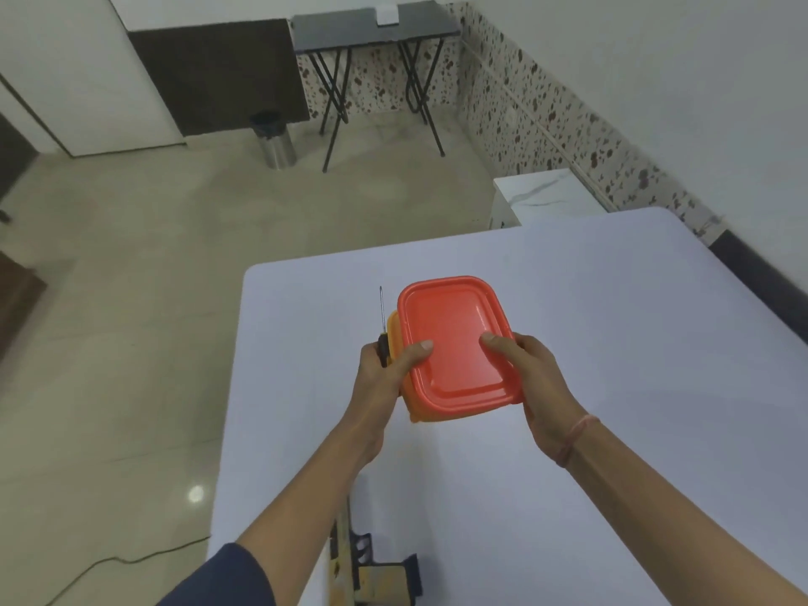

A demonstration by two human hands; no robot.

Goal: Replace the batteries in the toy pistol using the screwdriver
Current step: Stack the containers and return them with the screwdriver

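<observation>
Both my hands hold an orange plastic box with a red lid [454, 343] above the white table [612, 343]. My left hand [384, 378] grips the box's left side and also clasps a screwdriver [382, 325], whose thin metal shaft points away from me. My right hand [538, 387] grips the box's right side, thumb on the lid. The toy pistol [371, 566], tan and black, lies on the table close to me, partly hidden under my left forearm. No batteries are visible.
The table's left edge [231, 387] drops to a tiled floor with a cable. A black folding table [376, 24] and a steel bin [273, 139] stand by the far wall. A white box-like object [542, 199] sits beyond the table.
</observation>
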